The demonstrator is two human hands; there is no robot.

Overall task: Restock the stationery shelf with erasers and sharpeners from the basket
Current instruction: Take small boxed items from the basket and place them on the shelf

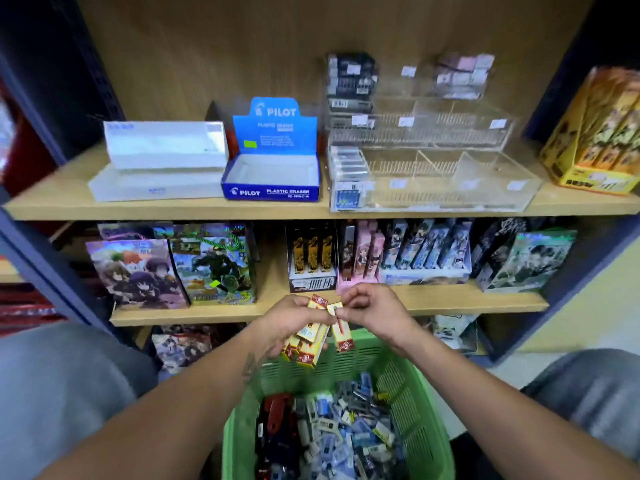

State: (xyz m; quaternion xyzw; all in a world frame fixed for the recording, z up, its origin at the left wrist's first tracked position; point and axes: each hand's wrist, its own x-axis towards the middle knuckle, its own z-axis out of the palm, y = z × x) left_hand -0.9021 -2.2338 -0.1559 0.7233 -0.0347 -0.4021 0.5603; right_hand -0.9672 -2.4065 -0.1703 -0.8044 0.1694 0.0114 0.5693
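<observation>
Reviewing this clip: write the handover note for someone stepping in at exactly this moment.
Left hand: grips a bunch of yellow and red packets above the green basket.
Right hand: pinches the top of one more packet of the same kind, next to the bunch.
Basket: sits below the hands, holding a heap of small stationery items.
Top shelf: the blue Pilot eraser box looks empty; most compartments of the clear acrylic organizer are bare.
Done: little stock shows on the top shelf.
Left: shelve the held packets, then move the basket's erasers and sharpeners to the shelf.
</observation>
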